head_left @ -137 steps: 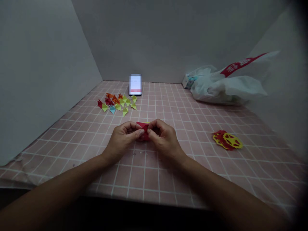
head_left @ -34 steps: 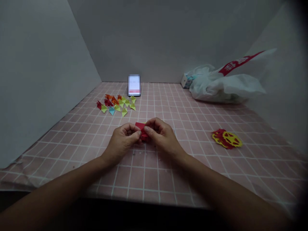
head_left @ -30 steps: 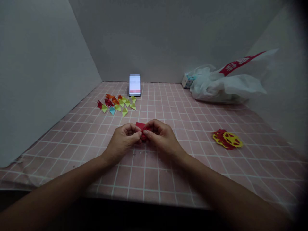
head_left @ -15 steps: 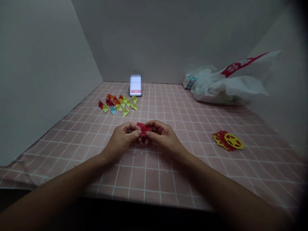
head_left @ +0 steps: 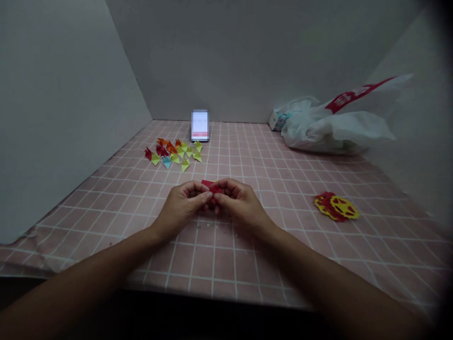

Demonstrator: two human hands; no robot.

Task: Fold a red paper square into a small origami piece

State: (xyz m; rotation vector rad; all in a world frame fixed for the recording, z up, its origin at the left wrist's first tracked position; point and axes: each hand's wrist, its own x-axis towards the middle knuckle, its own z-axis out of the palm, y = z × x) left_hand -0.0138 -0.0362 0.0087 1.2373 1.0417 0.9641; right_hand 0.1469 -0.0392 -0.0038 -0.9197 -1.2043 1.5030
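A small piece of folded red paper (head_left: 208,182) is pinched between both hands above the middle of the table. My left hand (head_left: 187,200) is closed on its left side, thumb and fingers pressed together. From the right, my right hand (head_left: 235,198) grips the same paper with its thumb tip close to the left thumb. Fingers cover most of the paper, so its full folded shape is hidden. A thin strip of yellow shows at the paper's far edge. Beyond the hands lie several folded paper pieces (head_left: 173,151) in red, orange, yellow and blue.
A phone (head_left: 200,126) with a lit screen stands upright at the back. To the right lie red and yellow cut-out shapes (head_left: 338,208). A white plastic bag (head_left: 329,134) and a small box (head_left: 276,120) sit at the back right. Pale walls enclose the pink checked tablecloth (head_left: 226,264).
The thumbs have drawn slightly closer together over the red paper, covering more of it. A strip of yellow now shows behind it. Other things stay in place.
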